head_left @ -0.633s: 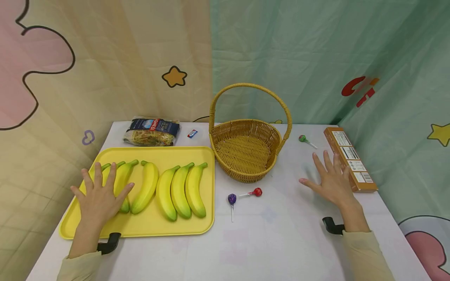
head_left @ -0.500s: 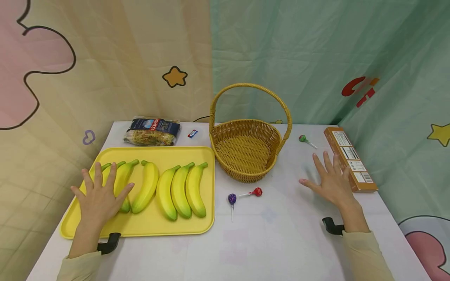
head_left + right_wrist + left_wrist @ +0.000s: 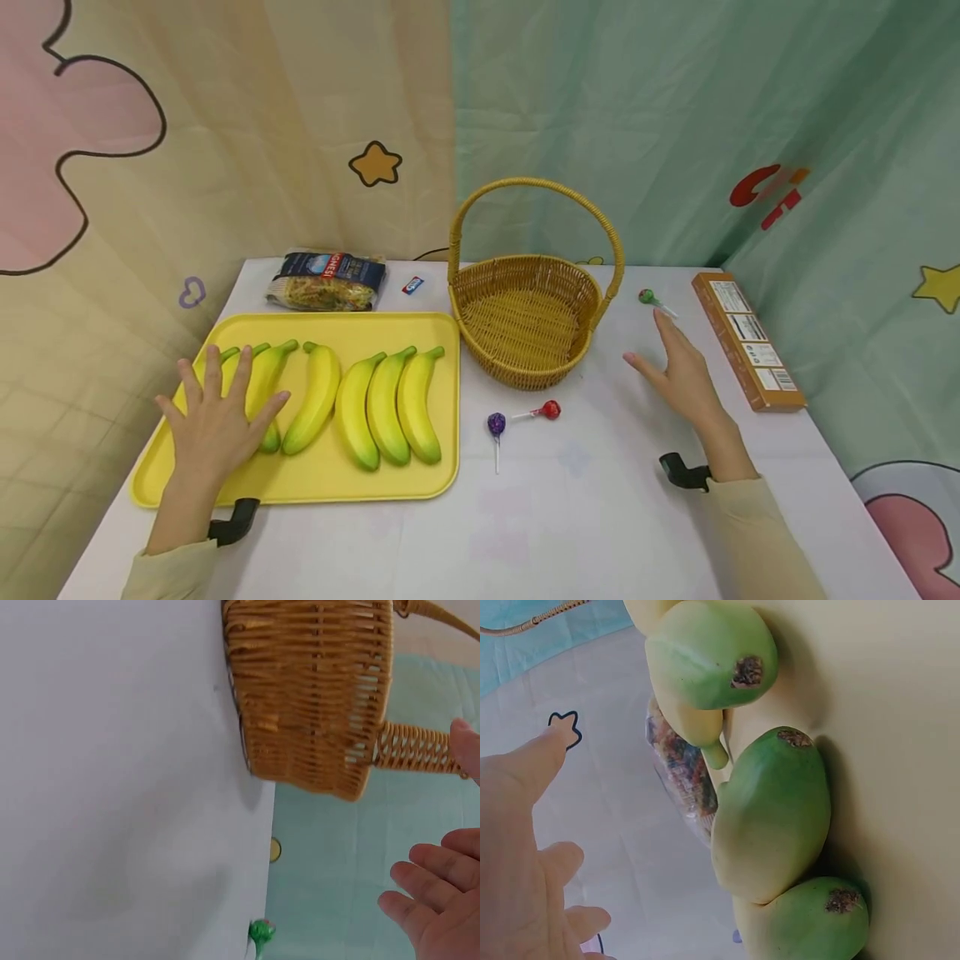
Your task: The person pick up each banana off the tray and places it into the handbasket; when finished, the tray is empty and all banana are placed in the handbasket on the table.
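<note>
A: Which way do the bananas (image 3: 352,398) run?

B: Lengthwise from near to far on the yellow tray (image 3: 315,492), green stem tips at the far end, leaning a little to the right. They lie side by side, six as far as I can count; the left hand (image 3: 213,421) covers part of the leftmost ones.

A: And that hand's fingers?

B: Straight and spread, lying flat on top of the two leftmost bananas. The left wrist view shows green banana ends close by and fingers (image 3: 525,847) stretched out, gripping nothing.

A: Anything different from a moment ago?

B: The right hand (image 3: 678,371) has turned and shifted left, away from the brown box (image 3: 746,337) it lay next to. It now stands more on edge over the tabletop (image 3: 585,508), fingers straight and close together, thumb out, between the wicker basket (image 3: 528,321) and the box. The left hand has hardly moved.

A: What do the containers hold?

B: The tray holds only the bananas. The basket shows just its woven bottom. A green lollipop (image 3: 647,297) lies just beyond the right fingertips; a red lollipop (image 3: 549,409) and a purple lollipop (image 3: 495,425) lie in front of the basket.
</note>
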The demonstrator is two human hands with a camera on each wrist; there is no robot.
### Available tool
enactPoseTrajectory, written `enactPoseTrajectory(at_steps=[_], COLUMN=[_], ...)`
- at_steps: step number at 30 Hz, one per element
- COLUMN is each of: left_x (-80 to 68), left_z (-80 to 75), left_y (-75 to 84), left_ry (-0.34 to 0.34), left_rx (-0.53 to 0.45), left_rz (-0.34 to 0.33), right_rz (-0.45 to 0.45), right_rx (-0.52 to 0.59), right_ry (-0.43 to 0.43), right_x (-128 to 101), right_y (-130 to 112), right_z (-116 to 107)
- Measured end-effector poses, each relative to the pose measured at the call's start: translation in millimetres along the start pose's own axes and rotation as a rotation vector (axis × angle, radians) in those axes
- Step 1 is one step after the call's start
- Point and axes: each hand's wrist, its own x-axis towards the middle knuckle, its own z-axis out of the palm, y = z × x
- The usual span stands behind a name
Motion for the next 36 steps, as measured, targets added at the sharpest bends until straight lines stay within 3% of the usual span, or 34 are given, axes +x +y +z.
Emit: enactPoseTrajectory(at_steps=[5, 10, 14, 18, 22, 25, 29, 36], left_x=[-0.9, -1.3, -1.0, -3.2, -5.3, -3.4, -2.7, -1.5], left_z=[-3.3, -13.3, -21.9, -27.5, -29.2, -24.5, -12.9, 6.6], left_y=[0.3, -8.7, -23.3, -40.4, -53.2, -58.6, -66.0, -75.2], left_ry=[0.035, 0.176, 0.316, 0.387, 0.346, 0.291, 0.219, 0.142], left_rx=[-0.047, -0.226, -0.416, -0.542, -0.593, -0.613, -0.588, -0.478], left_rz=[0.009, -0.024, -0.108, -0.286, -0.502, -0.592, -0.611, -0.525], right_rz=[-0.045, -0.052, -0.002, 0.040, 0.027, 0.015, 0.015, 0.019], right_rx=[0.176, 0.320, 0.371, 0.409, 0.431, 0.449, 0.475, 0.524], right_ry=[0.111, 0.180, 0.235, 0.244, 0.237, 0.245, 0.243, 0.240], right_x=[24, 44, 51, 53, 54, 54, 54, 56], right_y=[-20, -32, -35, -35, -34, -32, -31, -31], right_z=[19, 34, 40, 41, 43, 43, 44, 47])
